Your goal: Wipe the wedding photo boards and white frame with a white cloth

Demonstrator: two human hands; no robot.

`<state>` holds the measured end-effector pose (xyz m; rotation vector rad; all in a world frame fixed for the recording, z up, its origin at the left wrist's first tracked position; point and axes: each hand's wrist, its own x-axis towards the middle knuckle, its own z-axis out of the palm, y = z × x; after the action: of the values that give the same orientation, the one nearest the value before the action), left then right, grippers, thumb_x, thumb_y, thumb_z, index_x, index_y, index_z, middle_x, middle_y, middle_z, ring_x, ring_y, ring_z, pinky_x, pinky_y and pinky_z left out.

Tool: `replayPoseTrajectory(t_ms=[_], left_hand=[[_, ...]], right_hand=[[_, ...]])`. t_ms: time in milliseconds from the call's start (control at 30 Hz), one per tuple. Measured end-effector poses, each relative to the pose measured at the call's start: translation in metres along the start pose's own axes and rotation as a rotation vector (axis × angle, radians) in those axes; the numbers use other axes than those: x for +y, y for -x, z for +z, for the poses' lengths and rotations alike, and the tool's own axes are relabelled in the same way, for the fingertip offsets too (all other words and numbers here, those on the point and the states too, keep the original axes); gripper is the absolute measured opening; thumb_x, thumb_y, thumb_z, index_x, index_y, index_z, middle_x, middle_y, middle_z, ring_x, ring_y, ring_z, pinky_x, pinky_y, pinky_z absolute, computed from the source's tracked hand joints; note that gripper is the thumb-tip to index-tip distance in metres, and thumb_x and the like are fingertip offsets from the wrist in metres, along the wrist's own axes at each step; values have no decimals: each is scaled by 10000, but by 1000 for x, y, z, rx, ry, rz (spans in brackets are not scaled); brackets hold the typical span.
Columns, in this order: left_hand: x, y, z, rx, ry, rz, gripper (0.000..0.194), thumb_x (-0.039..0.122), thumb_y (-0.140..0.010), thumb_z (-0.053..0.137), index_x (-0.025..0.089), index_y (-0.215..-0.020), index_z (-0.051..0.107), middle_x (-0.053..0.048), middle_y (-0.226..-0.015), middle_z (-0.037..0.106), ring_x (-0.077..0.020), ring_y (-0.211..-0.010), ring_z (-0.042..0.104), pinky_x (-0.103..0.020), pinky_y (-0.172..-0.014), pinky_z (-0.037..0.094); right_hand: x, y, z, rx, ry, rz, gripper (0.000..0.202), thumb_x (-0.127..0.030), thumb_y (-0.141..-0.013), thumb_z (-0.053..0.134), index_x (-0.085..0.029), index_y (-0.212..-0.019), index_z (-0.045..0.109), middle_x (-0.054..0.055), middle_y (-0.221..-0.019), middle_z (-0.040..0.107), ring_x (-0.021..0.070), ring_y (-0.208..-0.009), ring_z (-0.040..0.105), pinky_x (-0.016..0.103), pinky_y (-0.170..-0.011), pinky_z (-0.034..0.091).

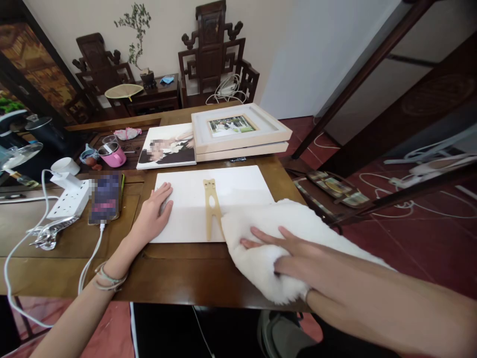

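A white rectangular board [182, 219] lies flat on the wooden table. Fixed to its face, or resting on it, is a beige A-shaped piece [208, 204] that looks like a fold-out stand with small screws at its top. My left hand [152, 214] lies on the board's left edge, fingers stretched out, holding nothing. At the board's lower right corner my right hand [294, 253] presses a fluffy white cloth [249, 223], its fingers sunk into the pile. The cloth covers that corner and the foot of one leg of the stand, and hangs past the table's right edge.
Behind the board are a photo panel [167, 144] and stacked picture frames [242, 144]. To the left are a charging phone [106, 199], a power strip [70, 199], a pink mug [112, 155] and white cables. The wooden table [179, 268] ends close to me.
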<state>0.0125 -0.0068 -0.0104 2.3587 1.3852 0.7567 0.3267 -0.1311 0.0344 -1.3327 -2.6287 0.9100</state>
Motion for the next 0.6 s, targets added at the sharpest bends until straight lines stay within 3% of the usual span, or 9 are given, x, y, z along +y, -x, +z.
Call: replayPoseTrajectory(t_ms=[100, 167, 233, 300, 367, 467, 533, 600], left_hand=[[0, 0, -1, -11, -4, 0, 418, 305, -925, 420, 123, -1276, 557, -148, -1408, 488, -247, -1355, 395, -499, -1143, 252], [1, 0, -1, -16, -6, -1, 420, 306, -930, 407, 122, -1277, 556, -147, -1410, 486, -247, -1358, 390, -496, -1141, 257], [1, 0, -2, -14, -5, 0, 419, 307, -934, 398, 123, -1275, 559, -146, -1406, 491, -246, -1356, 393, -493, -1139, 261], [1, 0, -2, -12, -5, 3, 424, 307, -933, 399, 108, -1271, 561, -157, -1401, 495, -248, -1354, 396, -484, -1141, 263], [1, 0, -3, -10, -7, 1, 432, 308, -931, 403, 93, -1272, 558, -168, -1400, 493, -250, -1353, 398, -476, -1142, 265], [2, -1, -3, -19, -6, -5, 441, 309, -935, 389, 105, -1296, 536, -159, -1416, 476, -243, -1362, 383, -479, -1147, 255], [1, -1, -4, -40, 3, -9, 452, 309, -944, 360, 110, -1319, 514, -154, -1436, 450, -237, -1379, 353, -481, -1153, 237], [0, 0, -4, -62, 10, -15, 462, 309, -951, 333, 115, -1339, 492, -150, -1456, 422, -232, -1393, 323, -484, -1159, 216]], right_hand=[[4, -18, -29, -32, 61, 37, 338, -67, -643, 419, -220, -869, 618, 41, -1379, 524, 312, -1345, 353, 496, -1057, 344], [12, -42, -48, -10, 126, 90, 289, -74, -640, 425, -204, -823, 606, 101, -1092, 672, 341, -1164, 532, 469, -906, 453], [24, -68, -62, 29, 198, 90, 217, -75, -647, 421, -197, -743, 572, 90, -802, 664, 306, -916, 618, 404, -759, 477], [34, -93, -70, 89, 235, 40, 191, -74, -670, 404, -194, -718, 545, 74, -719, 621, 268, -802, 610, 366, -709, 455], [39, -110, -72, 155, 233, 14, 212, -73, -695, 385, -181, -760, 555, 93, -783, 634, 273, -839, 606, 367, -728, 447], [30, -116, -64, 199, 216, 76, 297, -49, -703, 371, -152, -868, 595, 142, -936, 662, 335, -1056, 569, 450, -857, 437], [14, -107, -51, 197, 196, 96, 347, -38, -706, 379, -137, -937, 618, 177, -1141, 632, 379, -1258, 431, 555, -979, 358], [-6, -90, -34, 152, 153, 71, 390, -39, -701, 400, -131, -1001, 633, 182, -1370, 499, 387, -1375, 253, 619, -1053, 254]])
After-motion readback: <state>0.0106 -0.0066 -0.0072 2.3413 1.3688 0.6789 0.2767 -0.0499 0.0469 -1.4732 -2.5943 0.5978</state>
